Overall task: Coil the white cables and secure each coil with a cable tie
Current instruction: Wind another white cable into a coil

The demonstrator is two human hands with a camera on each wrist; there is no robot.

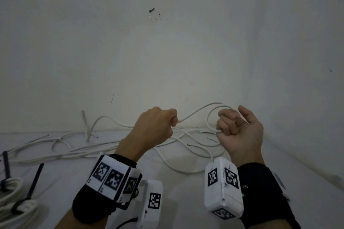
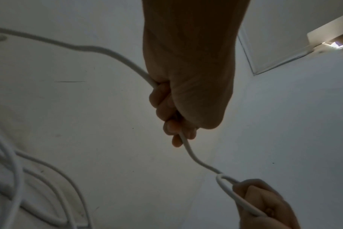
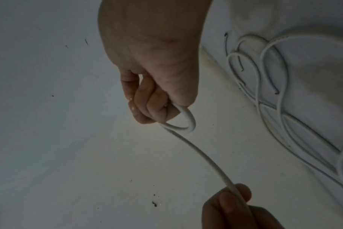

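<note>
White wall [image 1: 167,52], two hands gripping one white cable [image 1: 195,112], two tied coils [image 1: 11,191]

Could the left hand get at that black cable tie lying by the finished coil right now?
Probably not yet: the left hand grips the white cable. The black cable tie lies uncovered to its left.
</note>
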